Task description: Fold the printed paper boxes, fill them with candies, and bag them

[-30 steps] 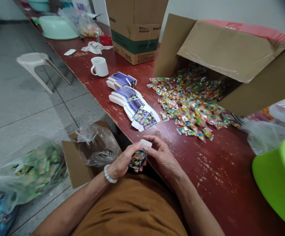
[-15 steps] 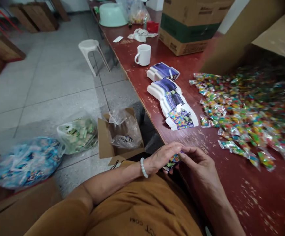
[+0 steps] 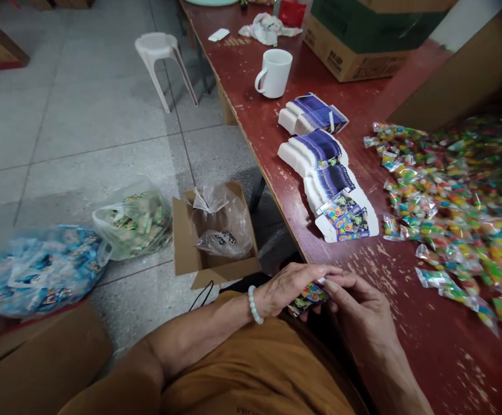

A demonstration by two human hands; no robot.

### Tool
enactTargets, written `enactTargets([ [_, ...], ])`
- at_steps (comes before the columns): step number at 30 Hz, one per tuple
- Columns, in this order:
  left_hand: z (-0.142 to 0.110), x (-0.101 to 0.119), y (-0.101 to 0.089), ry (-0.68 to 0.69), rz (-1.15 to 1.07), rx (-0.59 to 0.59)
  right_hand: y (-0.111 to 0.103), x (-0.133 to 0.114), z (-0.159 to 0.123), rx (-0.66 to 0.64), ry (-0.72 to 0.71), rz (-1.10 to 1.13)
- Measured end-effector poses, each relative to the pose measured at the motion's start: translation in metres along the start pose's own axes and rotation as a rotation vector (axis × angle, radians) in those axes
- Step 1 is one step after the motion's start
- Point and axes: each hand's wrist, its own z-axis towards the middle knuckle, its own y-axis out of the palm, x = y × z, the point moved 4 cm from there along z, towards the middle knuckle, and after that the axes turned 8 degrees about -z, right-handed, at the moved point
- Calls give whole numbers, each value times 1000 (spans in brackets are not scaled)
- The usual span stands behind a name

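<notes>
Both hands meet at the near edge of the red table [image 3: 406, 357], over my lap. My left hand [image 3: 291, 285], with a pale bead bracelet at the wrist, is closed around a small colourful printed box [image 3: 309, 297]. My right hand [image 3: 361, 305] pinches the same box from the right side. Most of the box is hidden by my fingers. A fanned row of flat printed box blanks [image 3: 328, 184] lies on the table just beyond my hands. To the right spreads a heap of colourful wrapped candies [image 3: 453, 213].
A white mug [image 3: 274, 73] and cardboard cartons [image 3: 358, 40] stand farther back on the table. On the floor at left sit an open cardboard box with a plastic bag [image 3: 216, 230], two filled plastic bags [image 3: 134, 222] [image 3: 38, 271] and a white plastic stool [image 3: 159, 49].
The view has swung left and down, so more floor shows and the big candy carton has left the frame. My hands have closed further over the box, whose white flap no longer shows.
</notes>
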Motion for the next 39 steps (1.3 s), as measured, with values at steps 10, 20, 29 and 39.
enactTargets([
  [10,-4,-8,-23,-101,-105,92,24,-28,15,-16,-147,-272],
  [20,-8,6,-38,-109,-56,146,43,-49,16,-160,-488,-610],
  [29,-20,-1,-67,-101,-21,198,59,-17,9,-39,-413,-714],
  [39,-58,0,-301,-295,874,1107,16,-8,-10,354,-141,-252],
])
